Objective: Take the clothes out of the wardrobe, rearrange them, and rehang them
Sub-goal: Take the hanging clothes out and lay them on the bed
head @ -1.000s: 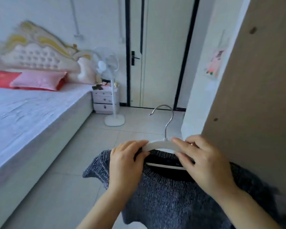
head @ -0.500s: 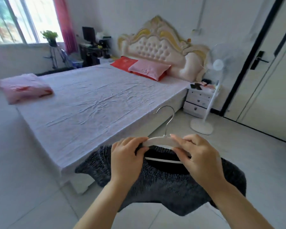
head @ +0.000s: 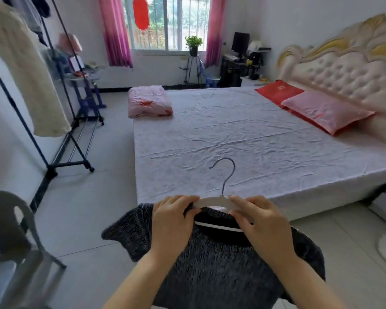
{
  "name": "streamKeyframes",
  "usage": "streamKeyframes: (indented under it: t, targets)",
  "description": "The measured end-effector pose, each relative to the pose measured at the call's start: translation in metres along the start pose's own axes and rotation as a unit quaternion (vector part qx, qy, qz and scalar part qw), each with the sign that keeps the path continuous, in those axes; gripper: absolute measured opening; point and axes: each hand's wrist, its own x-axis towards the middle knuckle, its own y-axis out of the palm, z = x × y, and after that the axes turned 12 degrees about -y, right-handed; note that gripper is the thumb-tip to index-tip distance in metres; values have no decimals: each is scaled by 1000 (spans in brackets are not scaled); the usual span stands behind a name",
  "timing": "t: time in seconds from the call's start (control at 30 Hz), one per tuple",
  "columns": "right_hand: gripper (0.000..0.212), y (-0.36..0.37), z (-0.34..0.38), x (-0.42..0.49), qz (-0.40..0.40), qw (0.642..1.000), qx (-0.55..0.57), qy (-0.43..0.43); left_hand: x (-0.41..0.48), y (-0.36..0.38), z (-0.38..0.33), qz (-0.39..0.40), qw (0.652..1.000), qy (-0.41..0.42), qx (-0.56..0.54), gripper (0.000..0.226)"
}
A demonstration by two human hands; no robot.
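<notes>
1. A dark grey knit sweater (head: 221, 270) hangs on a white hanger (head: 216, 201) low in the middle of the view, above the floor just short of the bed's foot; its metal hook stands up.
2. The left hand (head: 173, 221) is closed on the hanger's left shoulder and the collar.
3. The right hand (head: 262, 226) pinches the hanger's right shoulder, fingers (head: 237, 202) curled over it.
4. A grey chair (head: 13, 237) stands left.
5. Beyond lies the bed (head: 243, 141), with a folded pink quilt (head: 149, 101).
6. A clothes rack (head: 60, 121) stands far left.
</notes>
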Motion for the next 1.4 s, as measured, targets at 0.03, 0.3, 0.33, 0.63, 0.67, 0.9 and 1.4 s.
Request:
streamKeyframes:
  t: [0.03,0.3,0.33,0.63,0.67,0.9,1.4]
  targets:
    - [33,12,-10,14,6,1000,5,-10,13,6,3,-8,1000,-10,4,22]
    - [31,125,-74,98,51,996,61,-48,114,61,54,-24,997,-65,16,20]
    - [30,141,-81,110,58,995,67,-49,130,70,65,-24,997,-71,15,21]
    - [28,284,-130,193,122,989,71,-43,264,135,151,36,994,-100,25,20]
    - [28,296,-135,201,132,988,72,-39,276,141,158,43,993,-106,27,21]
    - [29,379,-171,251,201,975,97,-18,347,186,202,86,980,-174,52,19]
    - [44,560,-235,313,428,882,174,95,452,273,287,130,926,-314,166,32]
